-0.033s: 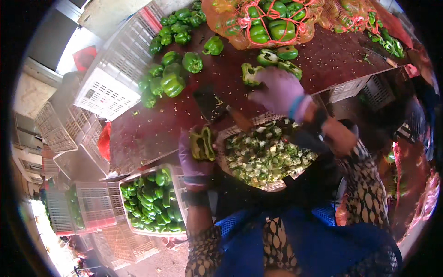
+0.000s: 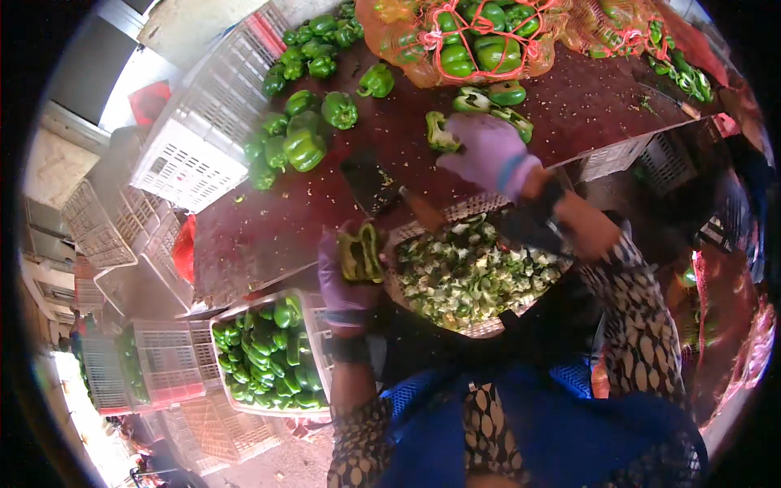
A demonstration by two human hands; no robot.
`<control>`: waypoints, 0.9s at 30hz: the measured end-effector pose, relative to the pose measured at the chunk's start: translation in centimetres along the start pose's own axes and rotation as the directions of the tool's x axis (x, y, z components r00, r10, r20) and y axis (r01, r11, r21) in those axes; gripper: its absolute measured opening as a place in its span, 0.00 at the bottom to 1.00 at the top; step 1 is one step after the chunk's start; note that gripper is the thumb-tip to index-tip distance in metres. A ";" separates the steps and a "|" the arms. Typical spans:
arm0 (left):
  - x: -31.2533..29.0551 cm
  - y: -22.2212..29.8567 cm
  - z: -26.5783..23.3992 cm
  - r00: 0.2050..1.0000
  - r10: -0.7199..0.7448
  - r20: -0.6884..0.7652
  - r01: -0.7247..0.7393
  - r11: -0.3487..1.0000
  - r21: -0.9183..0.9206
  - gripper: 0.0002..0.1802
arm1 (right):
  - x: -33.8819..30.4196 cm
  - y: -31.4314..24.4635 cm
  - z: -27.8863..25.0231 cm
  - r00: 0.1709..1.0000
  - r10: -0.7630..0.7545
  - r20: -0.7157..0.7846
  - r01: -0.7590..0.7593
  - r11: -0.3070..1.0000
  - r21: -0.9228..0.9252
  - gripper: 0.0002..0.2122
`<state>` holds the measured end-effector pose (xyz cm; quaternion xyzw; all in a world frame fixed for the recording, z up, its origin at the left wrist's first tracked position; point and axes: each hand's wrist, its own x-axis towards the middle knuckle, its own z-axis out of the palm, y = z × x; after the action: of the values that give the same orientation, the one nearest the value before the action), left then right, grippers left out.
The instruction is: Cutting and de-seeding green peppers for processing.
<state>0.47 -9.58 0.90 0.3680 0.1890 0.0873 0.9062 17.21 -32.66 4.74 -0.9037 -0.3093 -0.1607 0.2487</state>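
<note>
In my gloved left hand [image 2: 338, 281] is a cut-open green bell pepper half [image 2: 362, 254], its hollow inside facing up, held just left of a basket. My right hand [image 2: 486, 153], in a purple glove, reaches over the table onto a small group of cut bell pepper halves [image 2: 440, 132]. Its fingertips are hidden against the pieces, so I cannot tell whether it grips one. Between the hands a dark-bladed cleaver [image 2: 364, 183] lies on the table, its wooden handle [image 2: 421, 210] pointing toward me. Pepper cores and seeds [image 2: 476, 272] fill the basket [image 2: 394, 281] close to my body.
Whole green bell peppers [image 2: 305, 148] lie on the red table [image 2: 244, 236] at left. An orange net bag of peppers [image 2: 399, 53] stands at the back. A white crate [image 2: 313, 313] of cut peppers sits at lower left. Another knife [image 2: 687, 107] lies far right.
My right hand has shifted slightly farther onto the pepper halves, with its forearm swinging a little left. My left hand and its pepper half have moved slightly right.
</note>
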 end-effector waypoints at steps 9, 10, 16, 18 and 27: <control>-0.8 -0.2 -1.1 0.984 -0.158 0.085 0.166 0.981 -0.098 0.27 | 3.4 2.5 5.2 0.881 0.182 0.436 -0.391 0.801 0.454 0.22; -0.6 -0.4 -0.9 0.982 -0.159 0.099 0.168 0.981 -0.091 0.28 | 2.8 1.7 3.6 0.816 0.229 0.531 -0.552 0.580 0.599 0.22; 0.8 -0.8 3.5 0.970 -0.056 0.235 0.080 0.993 -0.092 0.26 | 0.2 -2.5 -0.2 0.807 -0.089 0.584 -0.534 0.311 0.786 0.22; 1.5 -0.4 5.3 0.953 -0.090 0.288 0.127 0.986 -0.112 0.26 | -0.3 -3.8 0.0 0.891 -0.245 0.381 -0.269 0.390 0.881 0.20; 1.7 0.5 6.4 0.924 -0.102 0.369 0.113 0.994 -0.007 0.17 | -1.3 -7.3 -1.6 0.865 -0.317 0.388 -0.178 0.530 0.829 0.16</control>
<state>4.64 -12.75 5.03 0.3539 0.0345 -0.0304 0.9342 11.33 -29.24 8.04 -0.6638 -0.4375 0.2363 0.5587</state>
